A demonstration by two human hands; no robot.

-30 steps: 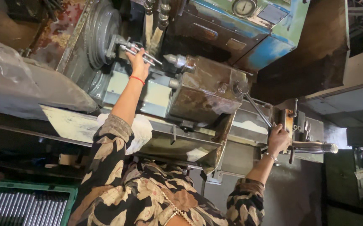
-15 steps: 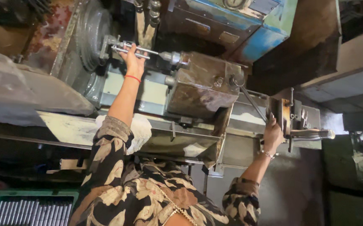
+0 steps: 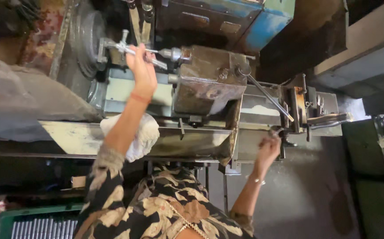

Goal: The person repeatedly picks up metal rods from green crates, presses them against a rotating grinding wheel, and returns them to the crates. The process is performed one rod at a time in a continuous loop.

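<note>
A shiny metal chuck key (image 3: 125,46) with a cross handle sticks out from the round grey chuck (image 3: 85,42) of a big lathe (image 3: 209,84). The left hand (image 3: 142,68) is up on it, with its fingers wrapped tight around the long bar of the key. Far over on the other side, the right hand (image 3: 268,148) is curled around a small dark handle (image 3: 282,135) low on the front of the machine. The two hands are well apart, one at each end. The finger ends of both hands are hidden behind the metal, so it is hard to see how the tips sit. A boxy brown cover (image 3: 207,79) sits between the hands; it looks rusty and greasy. A thin steel rod (image 3: 267,95) slants down from a knob on the cover. A crumpled white rag (image 3: 141,135) lies on the long flat tray (image 3: 72,137), partly behind the left arm. At the bottom left, a green crate (image 3: 6,221) of thin grey metal rods (image 3: 46,229) is cut off by the edge.
</note>
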